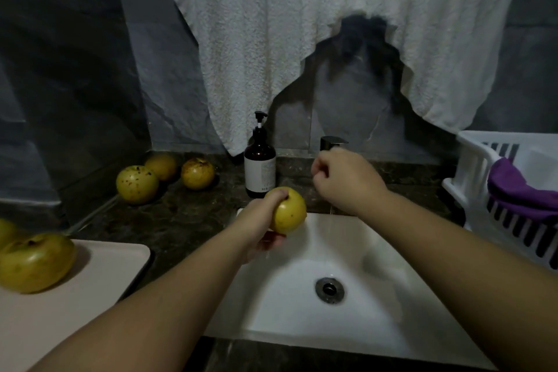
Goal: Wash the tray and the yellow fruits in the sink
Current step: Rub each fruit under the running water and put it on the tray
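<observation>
Head view: one yellow fruit [289, 211] is held in the left hand [262, 225], fingers curled round it, above the back left corner of the white sink [392, 326]. The right hand [347, 178] is raised to the dark tap [332, 142] at the back of the basin; its fingers are curled, but whether the handle is actually gripped cannot be told, since the hand hides it. No clear stream of water can be made out.

The tray [90, 287] lies on the worktop [181, 214] to the left of the sink, with a fruit [34, 263] resting on it and another cut off by the frame edge. Three more fruits [137, 183] sit further back on the worktop, near the wall. A brown pump bottle [259, 169] stands just left of the tap. A white rack [483, 166] holding a purple cloth [519, 190] is at the right.

Judged step: the tap is being worked while the fruit is kept ready for rinsing. For a good result, the fruit should be brought under the spout, over the middle of the basin, so run-off falls toward the drain [330, 289] and not onto the worktop. A moderate flow is advised to limit splashing. The fruit should be turned in the grip so the speckled skin is rinsed all round; a wet, smooth skin may slip, so the hold should be firm.
</observation>
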